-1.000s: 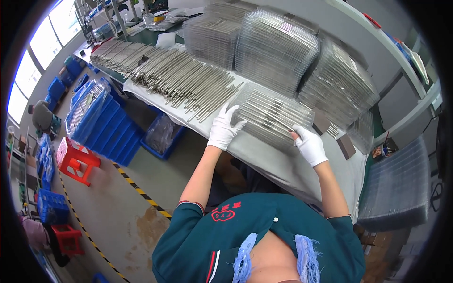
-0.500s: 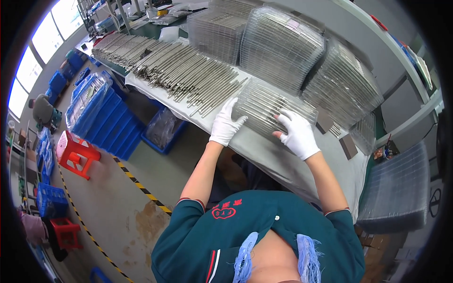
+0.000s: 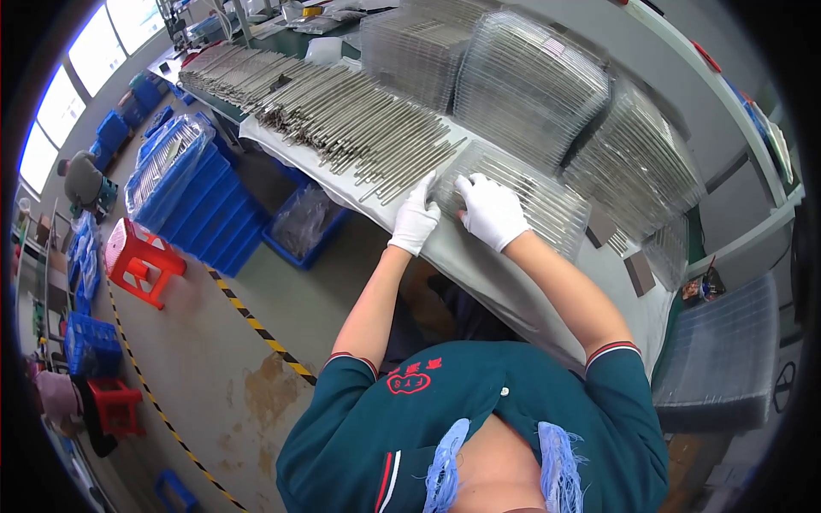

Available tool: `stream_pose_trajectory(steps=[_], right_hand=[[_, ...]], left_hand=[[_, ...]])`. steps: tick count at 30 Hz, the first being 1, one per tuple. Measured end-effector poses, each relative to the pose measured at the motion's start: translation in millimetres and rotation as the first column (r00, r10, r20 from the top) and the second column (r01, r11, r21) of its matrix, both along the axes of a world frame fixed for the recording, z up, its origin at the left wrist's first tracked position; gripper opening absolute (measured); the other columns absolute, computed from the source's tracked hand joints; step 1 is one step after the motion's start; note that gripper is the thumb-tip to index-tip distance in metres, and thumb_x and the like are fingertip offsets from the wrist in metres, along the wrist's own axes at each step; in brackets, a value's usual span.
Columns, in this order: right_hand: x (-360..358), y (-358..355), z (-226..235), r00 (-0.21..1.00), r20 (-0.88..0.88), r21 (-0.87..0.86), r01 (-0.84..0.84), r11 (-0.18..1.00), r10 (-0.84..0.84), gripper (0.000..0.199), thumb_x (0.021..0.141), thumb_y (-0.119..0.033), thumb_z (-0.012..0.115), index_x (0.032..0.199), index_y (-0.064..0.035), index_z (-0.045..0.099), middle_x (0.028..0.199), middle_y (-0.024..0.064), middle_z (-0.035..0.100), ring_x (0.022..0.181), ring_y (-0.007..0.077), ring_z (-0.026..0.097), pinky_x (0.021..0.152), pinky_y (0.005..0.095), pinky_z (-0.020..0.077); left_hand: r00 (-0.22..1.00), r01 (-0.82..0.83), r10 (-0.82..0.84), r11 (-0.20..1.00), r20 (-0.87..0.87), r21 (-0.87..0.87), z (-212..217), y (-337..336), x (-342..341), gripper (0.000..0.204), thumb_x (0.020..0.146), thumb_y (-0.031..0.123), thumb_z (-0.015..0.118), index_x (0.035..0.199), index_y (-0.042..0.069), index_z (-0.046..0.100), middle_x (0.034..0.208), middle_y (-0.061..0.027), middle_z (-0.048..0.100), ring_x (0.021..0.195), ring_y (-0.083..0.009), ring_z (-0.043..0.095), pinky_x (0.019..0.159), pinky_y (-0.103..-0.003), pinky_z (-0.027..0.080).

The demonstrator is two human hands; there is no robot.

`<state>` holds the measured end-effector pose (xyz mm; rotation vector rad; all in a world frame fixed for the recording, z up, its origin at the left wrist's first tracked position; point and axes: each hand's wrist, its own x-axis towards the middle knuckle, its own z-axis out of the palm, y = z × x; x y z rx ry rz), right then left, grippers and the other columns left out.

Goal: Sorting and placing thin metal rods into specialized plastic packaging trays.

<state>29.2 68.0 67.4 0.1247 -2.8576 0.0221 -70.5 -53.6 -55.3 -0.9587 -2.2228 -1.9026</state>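
Note:
In front of me a clear plastic tray (image 3: 575, 208) holds a row of thin metal rods (image 3: 547, 199). My left hand (image 3: 416, 221), in a white glove, grips the tray's left edge between thumb and fingers. Over the tray's left part is my right hand (image 3: 493, 211), also gloved, with bare fingertips showing. Its fingers curl down at the rod ends, and the hand hides whatever lies beneath them. A wide row of loose metal rods (image 3: 359, 137) lies on the white-covered table, left of the tray.
Tall stacks of filled clear trays (image 3: 530, 85) stand behind. Two dark blocks (image 3: 639, 273) sit at the right, near a stack of clear empty trays (image 3: 718, 359). Blue crates (image 3: 201, 201) and a red stool (image 3: 141, 261) are on the floor at left. Another person (image 3: 84, 181) sits farther off.
My right hand has moved left across the tray, from its right part to its left part. My left hand's fingers have drawn closer together at the tray's edge.

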Motion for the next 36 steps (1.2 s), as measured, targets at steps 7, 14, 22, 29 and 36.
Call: stream_pose_trajectory(steps=[7,14,22,29,36], right_hand=[[-18.8,-4.8,-21.4,0.991,-0.082,-0.012,-0.105,0.994,0.104,0.020,0.075,-0.020,0.058,0.087,-0.0045,0.056,0.084,0.0111,0.057,0.076,0.0275,0.059,0.063,0.0391,0.0492],[-17.3,-5.8,-26.5,0.965,-0.229,0.019,-0.123,0.992,0.124,0.019,0.077,-0.022,0.056,0.081,-0.0038,0.056,0.083,0.0104,0.058,0.076,0.0260,0.060,0.061,0.0384,0.0493],[-10.3,-6.9,-28.1,0.954,-0.255,0.037,-0.152,0.988,0.156,0.024,0.077,-0.019,0.055,0.093,-0.0010,0.055,0.091,0.0124,0.057,0.085,0.0264,0.057,0.070,0.0362,0.0475],[18.6,-5.0,-21.3,0.981,-0.133,-0.060,-0.153,0.986,0.144,0.062,0.078,-0.031,0.059,0.126,0.0033,0.039,0.126,0.0211,0.043,0.119,0.0348,0.039,0.103,0.0430,0.0263],[79.4,84.4,-5.3,0.897,-0.333,-0.227,0.221,0.948,-0.289,0.054,0.084,-0.031,0.053,0.127,-0.0005,0.040,0.131,0.0215,0.039,0.120,0.0351,0.038,0.101,0.0428,0.0277]], left_hand=[[0.999,-0.036,0.035,0.999,-0.038,-0.012,-7.0,0.6,-4.4,0.050,0.078,0.007,0.050,0.127,0.014,0.044,0.099,-0.0180,0.059,0.087,-0.0316,0.059,0.076,-0.037,0.048],[0.983,-0.081,0.068,0.994,-0.173,-0.070,19.5,-1.8,11.6,0.041,0.079,0.009,0.054,0.120,0.013,0.051,0.098,-0.0154,0.060,0.086,-0.0311,0.059,0.076,-0.037,0.048],[0.953,-0.145,0.095,0.976,-0.288,-0.161,20.5,-1.1,14.3,0.033,0.083,0.011,0.053,0.115,0.009,0.053,0.108,-0.0144,0.058,0.097,-0.0305,0.057,0.082,-0.037,0.046],[0.846,-0.245,0.047,0.919,-0.531,-0.309,22.8,-13.3,21.0,0.055,0.073,0.000,0.047,0.127,0.007,0.044,0.122,-0.0188,0.050,0.098,-0.0337,0.056,0.085,-0.038,0.044],[0.787,-0.309,0.126,0.928,-0.604,-0.209,26.1,-7.9,23.1,0.061,0.073,-0.003,0.045,0.133,0.006,0.036,0.110,-0.0195,0.057,0.087,-0.0344,0.058,0.077,-0.038,0.046]])
